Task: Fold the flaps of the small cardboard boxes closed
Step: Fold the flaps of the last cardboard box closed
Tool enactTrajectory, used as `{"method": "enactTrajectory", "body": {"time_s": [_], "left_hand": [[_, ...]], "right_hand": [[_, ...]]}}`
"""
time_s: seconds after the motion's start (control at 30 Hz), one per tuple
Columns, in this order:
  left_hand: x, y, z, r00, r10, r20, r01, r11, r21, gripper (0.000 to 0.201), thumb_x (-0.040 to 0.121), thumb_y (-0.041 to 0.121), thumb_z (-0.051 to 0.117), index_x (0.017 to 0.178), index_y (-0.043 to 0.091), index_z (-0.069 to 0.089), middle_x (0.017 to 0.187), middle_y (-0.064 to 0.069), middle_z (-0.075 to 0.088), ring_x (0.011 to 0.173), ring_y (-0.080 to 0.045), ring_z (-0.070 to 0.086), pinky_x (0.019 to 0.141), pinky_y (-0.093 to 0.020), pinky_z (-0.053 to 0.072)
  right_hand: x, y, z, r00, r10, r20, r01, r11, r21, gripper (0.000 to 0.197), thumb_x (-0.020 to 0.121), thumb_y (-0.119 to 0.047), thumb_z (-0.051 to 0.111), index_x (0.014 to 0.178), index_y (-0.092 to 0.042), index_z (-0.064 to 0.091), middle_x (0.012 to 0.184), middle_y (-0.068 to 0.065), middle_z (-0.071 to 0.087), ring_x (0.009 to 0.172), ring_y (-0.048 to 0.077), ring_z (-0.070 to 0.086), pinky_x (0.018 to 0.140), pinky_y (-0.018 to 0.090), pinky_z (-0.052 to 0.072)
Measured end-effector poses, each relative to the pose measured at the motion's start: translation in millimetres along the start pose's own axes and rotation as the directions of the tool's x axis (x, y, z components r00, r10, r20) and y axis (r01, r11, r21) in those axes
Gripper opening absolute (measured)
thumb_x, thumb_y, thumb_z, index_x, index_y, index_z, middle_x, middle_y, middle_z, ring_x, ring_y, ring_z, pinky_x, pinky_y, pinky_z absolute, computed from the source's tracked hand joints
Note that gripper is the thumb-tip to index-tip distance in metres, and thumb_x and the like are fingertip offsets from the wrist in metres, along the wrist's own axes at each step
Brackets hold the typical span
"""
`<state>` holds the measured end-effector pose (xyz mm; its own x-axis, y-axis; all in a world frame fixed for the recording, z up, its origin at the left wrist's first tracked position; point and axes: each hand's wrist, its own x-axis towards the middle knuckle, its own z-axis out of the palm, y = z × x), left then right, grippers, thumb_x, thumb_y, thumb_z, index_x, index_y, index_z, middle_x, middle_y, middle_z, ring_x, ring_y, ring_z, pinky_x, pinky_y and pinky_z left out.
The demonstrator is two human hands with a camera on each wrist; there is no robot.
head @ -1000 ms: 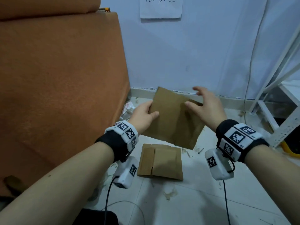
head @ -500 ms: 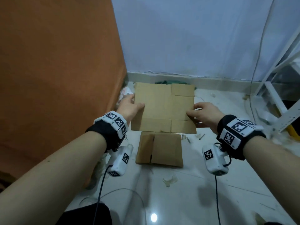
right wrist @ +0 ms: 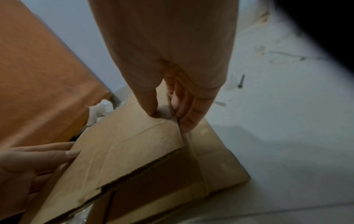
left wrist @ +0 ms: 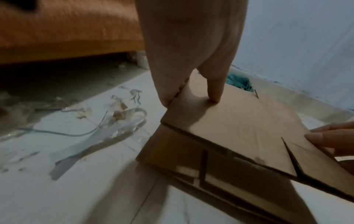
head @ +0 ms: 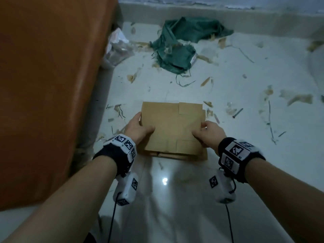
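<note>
Flat box (head: 171, 128) come down lower than half second ago, now between hands, just over second flat box (head: 201, 156) on floor (head: 245, 137). Left hand (head: 138, 128) pinches left edge. Right hand (head: 209, 133) pinches right edge. Flaps probably still unfolded.

I see a flattened brown cardboard box (head: 171, 126), held level just above the floor. Its surface is plain, with slits marking flaps at the far right and near edges; the left wrist view shows one slit gaping at the near right corner. My left hand (head: 138, 128) pinches its left edge, thumb on top, and my right hand (head: 209, 133) pinches its right edge. Directly beneath it lies a second flattened cardboard box (head: 182, 156) on the floor, its near edge and right side showing past the upper one.
</note>
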<state>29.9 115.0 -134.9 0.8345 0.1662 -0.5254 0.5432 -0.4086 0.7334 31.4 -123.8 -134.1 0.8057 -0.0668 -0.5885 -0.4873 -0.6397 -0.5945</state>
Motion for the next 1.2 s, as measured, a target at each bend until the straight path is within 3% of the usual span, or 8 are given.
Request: {"method": "enactTrajectory", "body": {"time_s": [0.2,0.4,0.53,0.7,0.83,0.9,1.0,1.2], "left_hand": [[37,-57,14,0.997,-0.044,-0.071,0.066,0.930,0.362,0.076,0.077,0.040,0.079,0.142,0.022,0.045,0.125,-0.011,0.057,0.108,-0.027,0.056,0.093,-0.042,0.051],[57,-87,29,0.994,-0.095,-0.048,0.105,0.938,0.329,0.110,0.058,0.057,0.080,0.149,0.024,0.027,0.144,-0.013,0.041,0.131,-0.035,0.041,0.109,-0.053,0.038],[75,-93,29,0.993,-0.110,-0.034,0.115,0.928,0.353,0.111,0.040,0.070,0.075,0.135,0.025,0.041,0.128,-0.005,0.055,0.117,-0.030,0.054,0.097,-0.052,0.048],[72,-88,27,0.994,-0.107,0.021,0.094,0.943,0.319,0.115,0.028,0.076,0.082,0.125,0.022,0.051,0.117,0.002,0.065,0.106,-0.025,0.063,0.096,-0.052,0.050],[50,-64,38,0.997,-0.030,0.066,0.020,0.990,0.139,0.102,0.054,0.041,0.094,0.135,0.014,0.038,0.125,-0.004,0.057,0.111,-0.024,0.059,0.096,-0.048,0.052],[45,-56,43,0.997,0.031,0.068,-0.033,0.999,0.032,0.092,0.066,0.021,0.090,0.135,0.018,0.028,0.126,-0.004,0.053,0.115,-0.024,0.056,0.098,-0.046,0.051],[37,-39,43,0.988,0.145,0.058,-0.142,0.988,-0.061,0.083,0.070,0.016,0.088,0.128,0.021,0.031,0.122,0.001,0.055,0.110,-0.018,0.059,0.095,-0.043,0.053],[11,-16,44,0.924,0.383,0.010,-0.377,0.913,-0.157,0.077,0.068,0.015,0.089,0.128,0.031,0.043,0.116,0.016,0.064,0.112,-0.005,0.060,0.092,-0.030,0.052]], "right_hand": [[32,26,33,0.999,0.052,0.016,-0.049,0.991,-0.128,0.039,0.090,-0.035,0.064,0.120,-0.011,0.056,0.116,0.010,0.060,0.111,0.032,0.058,0.082,0.030,0.044],[47,44,45,0.975,0.208,-0.070,-0.214,0.972,-0.091,0.088,0.082,-0.044,0.072,0.149,-0.021,0.022,0.143,0.014,0.028,0.130,0.039,0.035,0.102,0.045,0.039],[61,52,46,0.970,0.240,-0.033,-0.241,0.970,-0.027,0.101,0.075,-0.046,0.079,0.152,-0.020,0.018,0.141,0.017,0.038,0.125,0.039,0.046,0.103,0.047,0.044],[64,72,29,0.966,0.249,0.067,-0.258,0.947,0.191,0.093,0.068,-0.041,0.086,0.142,-0.017,0.035,0.128,0.007,0.058,0.114,0.029,0.058,0.098,0.044,0.050],[55,87,20,0.964,0.249,0.094,-0.266,0.907,0.327,0.104,0.043,-0.049,0.091,0.131,-0.017,0.044,0.122,0.005,0.062,0.108,0.026,0.061,0.094,0.046,0.054],[44,88,17,0.977,0.208,0.046,-0.210,0.899,0.385,0.089,0.057,-0.038,0.091,0.128,-0.015,0.041,0.121,0.005,0.060,0.108,0.025,0.060,0.095,0.045,0.053],[22,84,5,0.987,0.112,-0.116,-0.058,0.919,0.390,0.065,0.074,-0.026,0.085,0.120,-0.016,0.040,0.114,0.001,0.056,0.101,0.020,0.057,0.087,0.036,0.051],[-5,87,-30,0.912,-0.131,-0.389,0.248,0.931,0.267,0.072,0.073,-0.024,0.086,0.123,-0.019,0.036,0.112,-0.010,0.054,0.093,0.004,0.054,0.081,0.022,0.045]]}}
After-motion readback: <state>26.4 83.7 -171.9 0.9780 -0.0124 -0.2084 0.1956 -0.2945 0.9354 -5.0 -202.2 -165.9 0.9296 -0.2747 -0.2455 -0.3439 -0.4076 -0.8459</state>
